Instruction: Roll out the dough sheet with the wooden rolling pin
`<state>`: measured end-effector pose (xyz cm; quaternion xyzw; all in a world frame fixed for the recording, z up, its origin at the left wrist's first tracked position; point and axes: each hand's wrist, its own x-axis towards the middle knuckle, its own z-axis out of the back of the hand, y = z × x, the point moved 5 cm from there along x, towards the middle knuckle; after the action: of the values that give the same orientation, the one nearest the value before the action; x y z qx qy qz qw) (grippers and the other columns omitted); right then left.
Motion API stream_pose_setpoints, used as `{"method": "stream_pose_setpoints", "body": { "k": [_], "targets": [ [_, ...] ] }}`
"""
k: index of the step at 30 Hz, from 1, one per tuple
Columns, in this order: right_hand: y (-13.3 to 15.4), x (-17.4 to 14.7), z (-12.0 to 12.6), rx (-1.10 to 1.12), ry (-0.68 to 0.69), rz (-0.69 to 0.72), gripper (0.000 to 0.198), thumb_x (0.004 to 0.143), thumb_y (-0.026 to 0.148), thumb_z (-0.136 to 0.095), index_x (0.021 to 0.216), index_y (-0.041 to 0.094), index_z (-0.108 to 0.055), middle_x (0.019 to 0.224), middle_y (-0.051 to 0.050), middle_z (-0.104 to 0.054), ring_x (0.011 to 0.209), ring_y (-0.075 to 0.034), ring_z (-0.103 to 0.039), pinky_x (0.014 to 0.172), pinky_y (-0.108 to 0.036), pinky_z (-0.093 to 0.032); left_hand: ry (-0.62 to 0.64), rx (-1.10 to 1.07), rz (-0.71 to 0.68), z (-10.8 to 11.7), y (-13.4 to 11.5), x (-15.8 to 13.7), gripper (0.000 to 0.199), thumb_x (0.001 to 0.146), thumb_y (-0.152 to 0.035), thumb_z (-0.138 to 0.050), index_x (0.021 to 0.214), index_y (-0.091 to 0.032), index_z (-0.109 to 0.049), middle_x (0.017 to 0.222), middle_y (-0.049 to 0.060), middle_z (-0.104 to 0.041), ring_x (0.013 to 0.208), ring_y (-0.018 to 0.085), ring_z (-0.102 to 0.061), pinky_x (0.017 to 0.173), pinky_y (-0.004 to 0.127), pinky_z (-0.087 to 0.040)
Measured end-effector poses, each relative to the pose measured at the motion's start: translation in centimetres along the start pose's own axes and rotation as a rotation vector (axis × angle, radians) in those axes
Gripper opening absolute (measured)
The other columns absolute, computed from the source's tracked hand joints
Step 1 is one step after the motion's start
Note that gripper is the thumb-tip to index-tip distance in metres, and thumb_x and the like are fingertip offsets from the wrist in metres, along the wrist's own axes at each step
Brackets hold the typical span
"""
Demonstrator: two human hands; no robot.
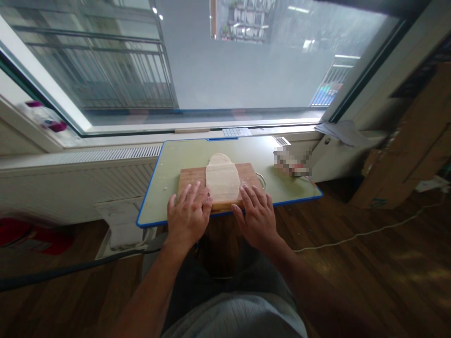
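Observation:
A flat, pale sheet of dough [221,180] lies on a wooden cutting board [192,176], its rounded far end reaching past the board's back edge. My left hand [189,209] rests palm down on the board's near left part, fingers stretched out, thumb close to the dough's left edge. On the other side, my right hand [256,211] lies palm down at the near right part with its fingers spread, fingertips beside the dough's right edge. Nothing shows in either hand. What lies under the palms is hidden.
The board sits on a small pale green table [183,152] with a blue rim. A metal handle [261,180] sticks out at the board's right. A blurred-out object [291,162] is on the table's right. Behind are a radiator [134,152] and a window; a cardboard box [398,150] stands right.

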<state>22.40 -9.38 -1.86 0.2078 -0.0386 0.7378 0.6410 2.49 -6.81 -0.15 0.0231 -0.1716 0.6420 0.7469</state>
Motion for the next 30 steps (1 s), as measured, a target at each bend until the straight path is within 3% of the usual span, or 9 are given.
{"method": "stream_pose_setpoints", "body": {
  "k": [8,20,24,30],
  "targets": [
    [-0.4,3.6,-0.3,-0.025,0.054,-0.015,0.058,0.115,0.051,-0.035,0.158,0.02,-0.06,0.167,-0.011,-0.055,0.161,-0.034,-0.041,0.132,-0.062,-0.022,-0.013,0.02,0.035,-0.8,0.4,3.7,0.053,0.109,-0.044,-0.037,0.15,-0.033,-0.067,0.17,0.008,-0.053,0.156,0.034,-0.048,0.125,0.063,-0.038],
    [-1.6,11.8,-1.9,-0.033,0.252,-0.065,0.063,0.113,0.057,-0.033,0.164,0.026,-0.052,0.173,-0.008,-0.047,0.161,-0.036,-0.035,0.129,-0.068,-0.028,0.165,0.016,0.018,-2.2,1.6,10.9,0.059,0.109,-0.051,-0.032,0.154,-0.029,-0.063,0.169,0.012,-0.052,0.152,0.035,-0.049,0.124,0.06,-0.04],
    [-2.0,14.0,-2.4,-0.008,0.284,-0.093,0.066,0.111,0.061,-0.036,0.162,0.024,-0.054,0.172,-0.012,-0.049,0.157,-0.04,-0.039,0.126,-0.07,-0.029,0.109,0.018,0.056,-2.0,1.6,12.9,0.053,0.107,-0.043,-0.034,0.14,-0.025,-0.071,0.154,0.015,-0.064,0.138,0.036,-0.06,0.112,0.058,-0.049],
    [-2.3,16.6,-3.0,-0.003,0.256,-0.128,0.064,0.108,0.058,-0.039,0.156,0.02,-0.059,0.164,-0.016,-0.057,0.15,-0.04,-0.046,0.124,-0.066,-0.034,-0.052,0.068,0.095,-1.6,1.3,15.1,0.049,0.107,-0.035,-0.033,0.124,-0.017,-0.076,0.135,0.019,-0.072,0.128,0.036,-0.063,0.109,0.057,-0.047]
  ]
}}
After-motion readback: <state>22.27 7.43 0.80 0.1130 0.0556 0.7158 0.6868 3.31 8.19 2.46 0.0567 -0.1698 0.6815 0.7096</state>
